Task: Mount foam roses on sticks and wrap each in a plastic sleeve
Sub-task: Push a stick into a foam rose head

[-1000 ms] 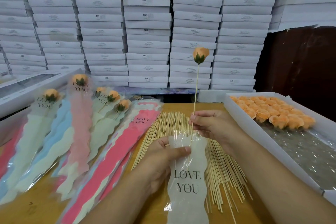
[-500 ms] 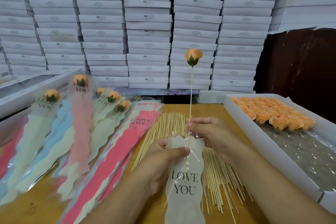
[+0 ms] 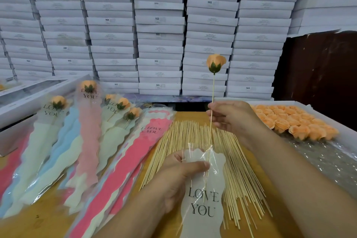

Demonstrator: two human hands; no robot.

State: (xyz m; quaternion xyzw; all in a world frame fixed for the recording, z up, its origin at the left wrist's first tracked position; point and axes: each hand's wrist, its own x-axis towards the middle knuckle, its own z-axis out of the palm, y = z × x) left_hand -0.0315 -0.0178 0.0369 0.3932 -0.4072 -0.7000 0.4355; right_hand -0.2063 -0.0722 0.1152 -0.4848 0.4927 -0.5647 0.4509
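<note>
Since the earlier frame, the stick (image 3: 212, 110) has slid deeper into the plastic sleeve (image 3: 204, 195), its tip now near the "LOVE YOU" print. From the head view, the right hand (image 3: 231, 118) pinches the thin stick, the orange foam rose (image 3: 216, 63) upright on top. The left hand (image 3: 179, 177) grips the glossy, wavy-edged sleeve's mouth above the loose bamboo sticks (image 3: 237, 160). Wrapped roses (image 3: 85, 131) lie left; a white tray (image 3: 336, 143) of foam rose heads sits right, before stacked white boxes (image 3: 160, 31).

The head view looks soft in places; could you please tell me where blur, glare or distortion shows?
Head view: the wrapped roses at left are motion-smeared; the stacked white boxes bow from wide-angle distortion; glare glints on the clear sleeve mouth and the bubble wrap.
</note>
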